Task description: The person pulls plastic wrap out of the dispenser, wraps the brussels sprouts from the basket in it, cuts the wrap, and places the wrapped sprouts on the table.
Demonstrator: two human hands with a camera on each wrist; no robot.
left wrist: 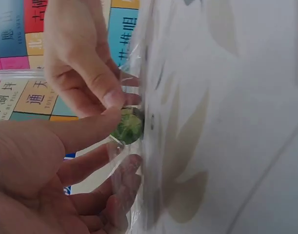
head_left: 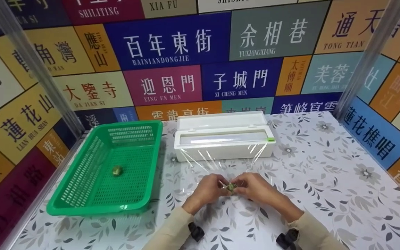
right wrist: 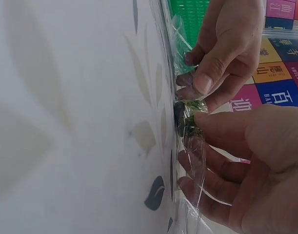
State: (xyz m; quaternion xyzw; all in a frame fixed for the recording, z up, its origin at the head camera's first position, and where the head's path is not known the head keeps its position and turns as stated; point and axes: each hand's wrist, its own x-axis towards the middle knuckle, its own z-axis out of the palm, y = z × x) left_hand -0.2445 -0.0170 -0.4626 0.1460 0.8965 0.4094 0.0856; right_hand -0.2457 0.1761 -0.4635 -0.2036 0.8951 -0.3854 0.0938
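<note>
A small round green thing (head_left: pixel 231 186) lies on the table under clear cling film (head_left: pixel 200 170); its exact kind is hard to make out. My left hand (head_left: pixel 207 190) pinches the film at its left side, thumb against the green thing's edge. From the right, my right hand (head_left: pixel 257 189) does the same, and both thumbs nearly meet over it. In the left wrist view the film (left wrist: pixel 123 175) drapes over my left fingertips. The sheet runs back to a white cling film box (head_left: pixel 224 152), whose lid (head_left: pixel 221 120) stands raised, showing the roll (head_left: pixel 222 138) inside.
Left of the box stands a green plastic basket (head_left: pixel 148 189) with one small brownish-green round item (head_left: pixel 117 171) in it. A flower-patterned cloth (head_left: pixel 325 194) covers the table. Behind rises a wall of coloured signs (head_left: pixel 165 41), with clear posts (head_left: pixel 363 66) at the corners.
</note>
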